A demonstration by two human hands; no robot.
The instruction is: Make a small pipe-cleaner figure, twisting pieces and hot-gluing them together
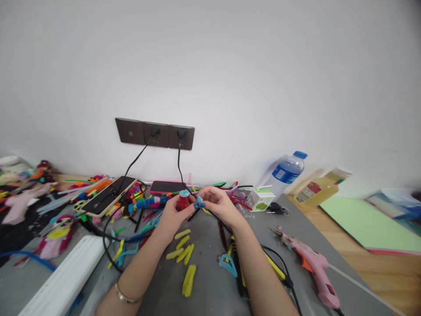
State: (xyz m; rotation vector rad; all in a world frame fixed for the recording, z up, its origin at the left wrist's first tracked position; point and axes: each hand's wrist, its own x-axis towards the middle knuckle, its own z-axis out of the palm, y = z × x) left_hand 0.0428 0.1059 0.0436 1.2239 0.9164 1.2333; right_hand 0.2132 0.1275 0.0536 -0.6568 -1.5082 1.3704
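Note:
My left hand (173,217) is closed around a small red fuzzy piece with a light-blue top (183,201). Pinched in the fingertips of my right hand (219,206) is a small blue fuzzy piece (199,203), and my left thumb reaches close to it. Whether the red and blue pieces are joined I cannot tell. On the grey mat below my hands lie several short yellow fuzzy strips (184,252), with a thicker yellow bundle (188,281) nearer to me. A light-blue fuzzy loop (227,264) rests beside my right forearm.
At right lie a pink glue gun (315,267) and green paper (371,221). A water bottle (286,172), a yellow bottle (317,188) and a small white-green box (261,199) stand near the wall. Leftward are a phone (110,195), a white power strip (67,274), cables and fuzzy dolls (55,235).

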